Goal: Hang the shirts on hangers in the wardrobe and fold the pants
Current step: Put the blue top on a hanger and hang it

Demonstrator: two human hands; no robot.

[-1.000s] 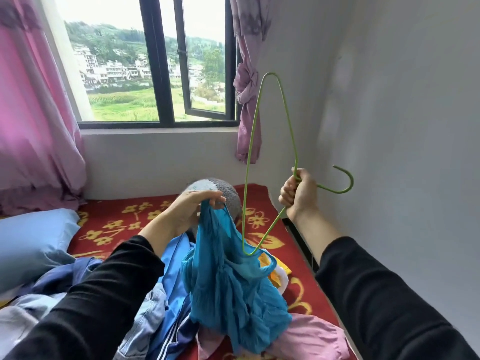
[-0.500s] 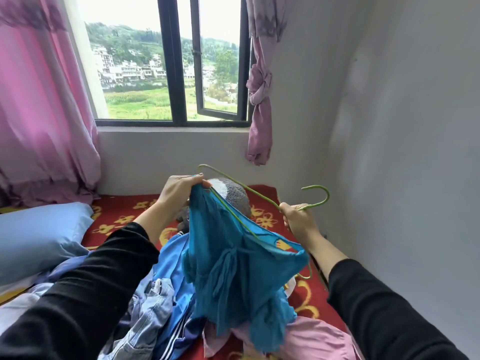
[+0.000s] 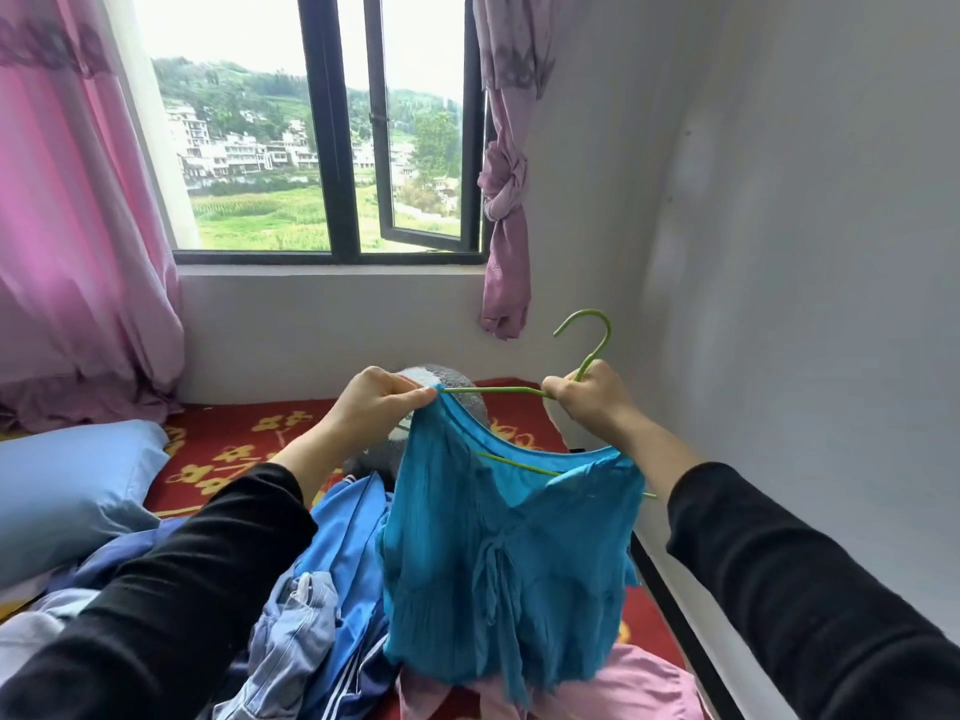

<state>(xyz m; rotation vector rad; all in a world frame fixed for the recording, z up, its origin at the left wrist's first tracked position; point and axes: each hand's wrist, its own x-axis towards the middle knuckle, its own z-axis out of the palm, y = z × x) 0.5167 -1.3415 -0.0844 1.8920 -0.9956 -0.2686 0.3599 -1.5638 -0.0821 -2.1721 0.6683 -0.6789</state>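
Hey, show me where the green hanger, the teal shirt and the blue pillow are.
green hanger (image 3: 493, 390): head view, on the bare upper wire arm, left of the hook.
teal shirt (image 3: 498, 553): head view, on its front near the tie.
blue pillow (image 3: 67, 491): head view, on the middle of its cover.

My left hand (image 3: 379, 402) pinches one shoulder of the teal shirt (image 3: 498, 563) onto the green hanger (image 3: 493, 390). My right hand (image 3: 592, 402) grips the hanger below its hook, above the shirt's neckline. One hanger wire sits inside the neckline. Behind the shirt: grey plush toy (image 3: 431, 376). Left of it: blue striped jacket (image 3: 348, 537). Under its hem: pink garment (image 3: 623, 683).
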